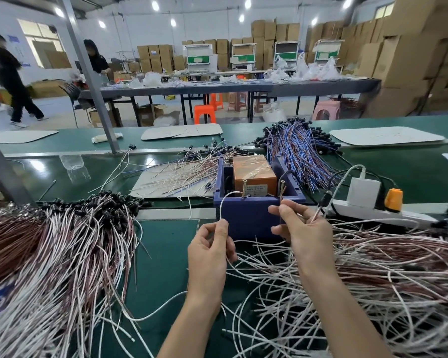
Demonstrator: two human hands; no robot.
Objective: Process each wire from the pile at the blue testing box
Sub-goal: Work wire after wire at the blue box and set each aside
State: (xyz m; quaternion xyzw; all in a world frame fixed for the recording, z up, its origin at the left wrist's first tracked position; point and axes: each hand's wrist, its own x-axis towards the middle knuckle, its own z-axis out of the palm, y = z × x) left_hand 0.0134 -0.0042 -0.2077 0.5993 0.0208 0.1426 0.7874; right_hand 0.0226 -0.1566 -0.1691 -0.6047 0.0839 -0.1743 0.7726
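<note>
Box (254, 215): blue, open-topped, upright; orange block (254, 174) inside; left screw (244, 188) and right screw (283, 188), both brass, stand at the front wall
White wire (221, 205): pinched by left hand (210, 254), arcs up to left screw
Brown wire (280, 210): pinched by right hand (303, 228), runs upright to right screw
Pile (373, 267): tangled white and brown wires, just right of box

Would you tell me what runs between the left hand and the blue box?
In the head view, one white wire arcs from the left hand up to a screw on the blue box.
</note>
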